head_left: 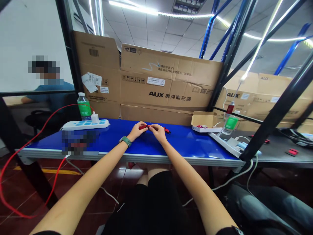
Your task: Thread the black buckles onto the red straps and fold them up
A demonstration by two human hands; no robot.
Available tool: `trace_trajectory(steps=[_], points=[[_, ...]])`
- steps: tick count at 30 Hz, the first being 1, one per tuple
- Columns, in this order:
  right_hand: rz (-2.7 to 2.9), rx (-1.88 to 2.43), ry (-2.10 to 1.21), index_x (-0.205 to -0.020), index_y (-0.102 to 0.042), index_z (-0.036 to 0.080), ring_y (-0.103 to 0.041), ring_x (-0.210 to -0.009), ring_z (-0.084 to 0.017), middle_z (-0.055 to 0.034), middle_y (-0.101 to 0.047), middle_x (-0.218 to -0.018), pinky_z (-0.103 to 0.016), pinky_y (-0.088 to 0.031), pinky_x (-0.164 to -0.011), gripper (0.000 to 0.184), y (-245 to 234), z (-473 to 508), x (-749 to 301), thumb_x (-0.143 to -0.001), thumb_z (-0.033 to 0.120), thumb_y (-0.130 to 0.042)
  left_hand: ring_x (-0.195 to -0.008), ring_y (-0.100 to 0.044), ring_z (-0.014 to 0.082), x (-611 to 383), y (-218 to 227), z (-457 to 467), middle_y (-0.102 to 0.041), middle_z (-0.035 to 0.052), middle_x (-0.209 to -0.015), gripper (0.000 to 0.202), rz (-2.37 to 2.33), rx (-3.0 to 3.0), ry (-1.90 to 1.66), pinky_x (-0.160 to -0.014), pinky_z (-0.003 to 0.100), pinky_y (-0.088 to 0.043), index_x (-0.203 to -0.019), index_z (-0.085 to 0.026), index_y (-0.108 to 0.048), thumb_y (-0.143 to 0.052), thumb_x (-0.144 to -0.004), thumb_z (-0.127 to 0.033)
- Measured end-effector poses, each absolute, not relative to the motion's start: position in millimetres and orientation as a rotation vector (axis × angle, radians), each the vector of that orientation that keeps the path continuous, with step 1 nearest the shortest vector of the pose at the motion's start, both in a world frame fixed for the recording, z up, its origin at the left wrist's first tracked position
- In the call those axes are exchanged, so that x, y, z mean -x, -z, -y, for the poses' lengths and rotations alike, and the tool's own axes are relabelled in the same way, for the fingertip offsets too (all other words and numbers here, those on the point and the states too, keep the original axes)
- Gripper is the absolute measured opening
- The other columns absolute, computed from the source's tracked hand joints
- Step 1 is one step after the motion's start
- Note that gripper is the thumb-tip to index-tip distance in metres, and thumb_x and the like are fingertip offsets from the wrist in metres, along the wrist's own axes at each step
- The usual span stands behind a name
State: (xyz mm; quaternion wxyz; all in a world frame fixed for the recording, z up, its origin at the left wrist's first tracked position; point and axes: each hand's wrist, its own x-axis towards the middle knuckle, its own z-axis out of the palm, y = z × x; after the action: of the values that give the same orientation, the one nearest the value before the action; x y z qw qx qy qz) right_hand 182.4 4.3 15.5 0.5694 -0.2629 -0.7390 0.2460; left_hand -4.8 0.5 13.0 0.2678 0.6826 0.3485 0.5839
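Both of my hands meet over the middle of the blue table (176, 140). My left hand (137, 129), with a green watch on its wrist, is closed on one end of a small red and black part (144, 127). My right hand (157, 130) pinches the same part from the other side. A second small red and black piece (167, 131) lies on the table just right of my right hand; what it is stays too small to tell.
A white power strip (84, 124) and a green bottle (84, 106) stand at the back left, with a red cable (29, 141) looping off the table. An open cardboard box (204, 122), another bottle (230, 122) and a second power strip (225, 142) sit at the right. Large cartons line the back. A person sits at far left.
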Motion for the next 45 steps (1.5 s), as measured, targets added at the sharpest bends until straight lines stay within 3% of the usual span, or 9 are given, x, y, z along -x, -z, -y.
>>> trace_trajectory(steps=[5, 14, 27, 33, 37, 45], points=[[1.711, 0.576, -0.659, -0.092, -0.076, 0.021, -0.074, -0.082, -0.023, -0.0053, -0.077, -0.088, -0.033, -0.059, -0.078, 0.028, -16.8, -3.2, -183.6, -0.084, 0.047, -0.07, -0.098, -0.07, 0.0263, 5.6, -14.7, -0.1, -0.075, 0.0123, -0.105, 0.047, -0.837, -1.776, -1.562, -0.091, 0.042, -0.055, -0.103, -0.015, -0.07, -0.082, -0.07, -0.047], [1.737, 0.616, -0.594, -0.09, -0.077, 0.02, -0.074, -0.08, -0.023, -0.0061, -0.078, -0.087, -0.033, -0.059, -0.076, 0.028, -15.1, -3.5, -185.3, -0.085, 0.047, -0.07, -0.097, -0.072, 0.0279, 8.3, -17.7, 4.2, -0.077, 0.0131, -0.102, 0.048, -0.856, -1.873, -1.506, -0.097, 0.045, -0.055, -0.1, -0.014, -0.074, -0.086, -0.067, -0.047], [1.781, 0.639, -0.468, -0.085, -0.08, 0.021, -0.074, -0.086, -0.024, -0.008, -0.079, -0.092, -0.034, -0.059, -0.081, 0.025, -18.8, -1.2, -186.0, -0.081, 0.045, -0.074, -0.096, -0.072, 0.0294, 11.6, -16.3, 3.7, -0.078, 0.0128, -0.101, 0.049, -0.933, -1.883, -1.473, -0.095, 0.045, -0.055, -0.099, -0.015, -0.077, -0.089, -0.062, -0.045], [1.655, 0.56, -0.741, -0.091, -0.079, 0.019, -0.075, -0.085, -0.024, -0.0075, -0.079, -0.092, -0.035, -0.059, -0.083, 0.033, -19.6, -3.1, -187.5, -0.077, 0.049, -0.077, -0.102, -0.071, 0.0274, 11.8, -17.3, 6.0, -0.076, 0.0135, -0.111, 0.056, -0.842, -1.76, -1.47, -0.093, 0.041, -0.055, -0.112, -0.016, -0.073, -0.087, -0.067, -0.047], [1.602, 0.527, -0.888, -0.089, -0.079, 0.017, -0.074, -0.086, -0.025, -0.0088, -0.079, -0.093, -0.036, -0.059, -0.084, 0.039, -21.4, -2.6, -187.7, -0.07, 0.051, -0.083, -0.097, -0.071, 0.0247, 10.9, -17.4, 6.2, -0.076, 0.0109, -0.105, 0.051, -0.83, -1.739, -1.502, -0.089, 0.038, -0.056, -0.108, -0.017, -0.073, -0.085, -0.069, -0.048], [1.62, 0.523, -0.831, -0.082, -0.077, 0.018, -0.074, -0.098, -0.027, -0.0112, -0.078, -0.101, -0.039, -0.058, -0.093, 0.04, -21.4, -2.7, -185.9, -0.068, 0.055, -0.083, -0.093, -0.072, 0.0257, 10.5, -15.6, 3.4, -0.078, 0.0118, -0.099, 0.053, -0.846, -1.711, -1.515, -0.089, 0.041, -0.056, -0.103, -0.015, -0.074, -0.089, -0.063, -0.047]])
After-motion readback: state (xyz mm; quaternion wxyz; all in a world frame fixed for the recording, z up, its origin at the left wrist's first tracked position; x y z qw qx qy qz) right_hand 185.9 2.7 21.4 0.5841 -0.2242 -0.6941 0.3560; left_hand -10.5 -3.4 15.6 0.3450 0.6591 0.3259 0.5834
